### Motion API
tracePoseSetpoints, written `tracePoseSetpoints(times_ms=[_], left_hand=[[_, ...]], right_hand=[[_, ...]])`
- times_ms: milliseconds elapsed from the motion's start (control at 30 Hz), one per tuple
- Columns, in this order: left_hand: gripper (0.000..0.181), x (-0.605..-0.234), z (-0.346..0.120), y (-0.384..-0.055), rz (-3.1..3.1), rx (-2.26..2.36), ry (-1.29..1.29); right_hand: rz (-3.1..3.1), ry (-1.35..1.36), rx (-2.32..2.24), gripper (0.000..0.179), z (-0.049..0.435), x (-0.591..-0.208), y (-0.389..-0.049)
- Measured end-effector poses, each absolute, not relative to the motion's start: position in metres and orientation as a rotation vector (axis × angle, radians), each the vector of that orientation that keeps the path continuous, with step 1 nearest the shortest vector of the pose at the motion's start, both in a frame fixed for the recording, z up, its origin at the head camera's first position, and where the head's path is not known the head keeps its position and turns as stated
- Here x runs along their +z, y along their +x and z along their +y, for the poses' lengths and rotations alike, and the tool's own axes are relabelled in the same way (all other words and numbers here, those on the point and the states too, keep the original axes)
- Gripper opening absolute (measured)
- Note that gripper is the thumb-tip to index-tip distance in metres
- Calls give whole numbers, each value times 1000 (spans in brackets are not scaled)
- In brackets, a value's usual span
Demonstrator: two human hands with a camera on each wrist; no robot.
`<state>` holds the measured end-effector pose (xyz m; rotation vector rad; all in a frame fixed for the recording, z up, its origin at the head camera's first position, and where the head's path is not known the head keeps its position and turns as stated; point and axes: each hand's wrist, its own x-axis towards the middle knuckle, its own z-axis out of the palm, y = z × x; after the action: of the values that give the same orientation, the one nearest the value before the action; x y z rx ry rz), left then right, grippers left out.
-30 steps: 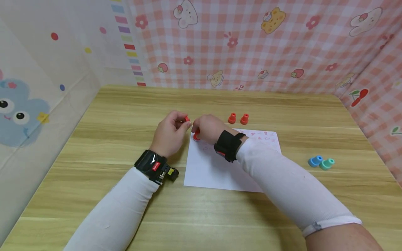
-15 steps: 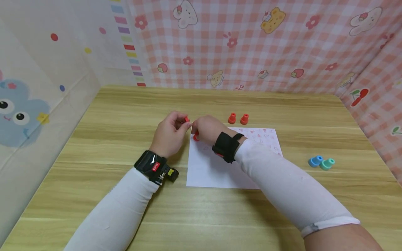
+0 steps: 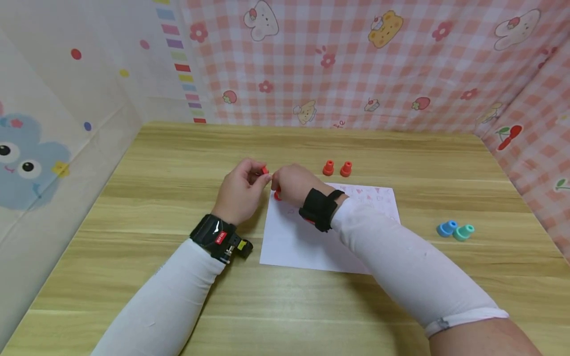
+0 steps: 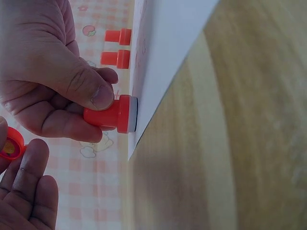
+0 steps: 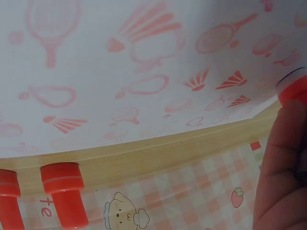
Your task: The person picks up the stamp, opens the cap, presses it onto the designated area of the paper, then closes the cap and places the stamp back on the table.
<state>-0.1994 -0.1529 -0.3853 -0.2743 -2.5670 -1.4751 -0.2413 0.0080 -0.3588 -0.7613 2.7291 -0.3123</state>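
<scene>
My right hand (image 3: pixel 296 185) pinches a red stamp (image 4: pixel 109 116) by its handle, between thumb and fingers. The stamp's pale base sits at the sheet's surface, near the far left corner of the white paper (image 3: pixel 307 247). Just to the left, my left hand (image 3: pixel 240 190) holds a small red cap (image 4: pixel 13 143) between thumb and fingertips, its hollow side showing in the left wrist view. Red prints of shuttlecocks and rackets (image 5: pixel 195 79) cover the far part of the sheet. My right hand and forearm hide much of the paper in the head view.
Two more red stamps, one (image 3: pixel 328 168) beside the other (image 3: pixel 346 169), stand past the paper's far edge. A blue stamp (image 3: pixel 447 228) and a teal stamp (image 3: pixel 464 233) stand to the right on the wooden table (image 3: pixel 133 222). A pink checked cloth (image 3: pixel 338 89) hangs behind.
The paper swivels slightly one way and then back under the stamp. Both hands keep their grips and stay almost in place.
</scene>
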Motion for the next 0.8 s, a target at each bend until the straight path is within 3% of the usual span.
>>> tracePoseSetpoints(times_ms=[800], left_hand=[[26, -386, -153, -200, -2589, -1483, -261]], right_hand=[[2721, -749, -313, 25, 8, -360, -241]])
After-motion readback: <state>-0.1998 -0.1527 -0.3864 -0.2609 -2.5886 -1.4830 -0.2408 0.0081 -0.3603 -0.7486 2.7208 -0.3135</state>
